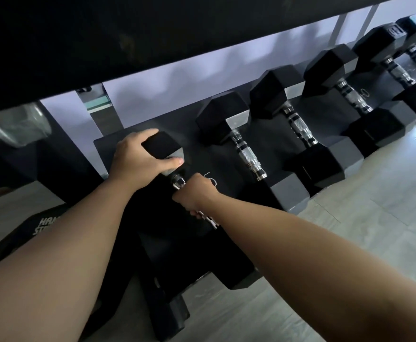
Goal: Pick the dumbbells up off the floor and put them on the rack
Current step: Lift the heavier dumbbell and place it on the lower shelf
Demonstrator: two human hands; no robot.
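A black hex dumbbell (163, 145) lies on the left end of the rack's low black shelf (226, 169). My left hand (137, 159) is wrapped over its far head. My right hand (194, 193) is closed around its chrome handle, and its near head (226, 272) hangs over the shelf's front edge. To the right, a second dumbbell (248, 154) and a third dumbbell (303, 127) lie side by side on the same shelf, with several more beyond them.
The rack's upper shelf (128, 40) overhangs dark across the top. A rack foot (170, 314) sticks out on the grey floor (374, 193). A dark plate with white lettering (29, 233) lies at the left. A purple wall (177, 80) is behind.
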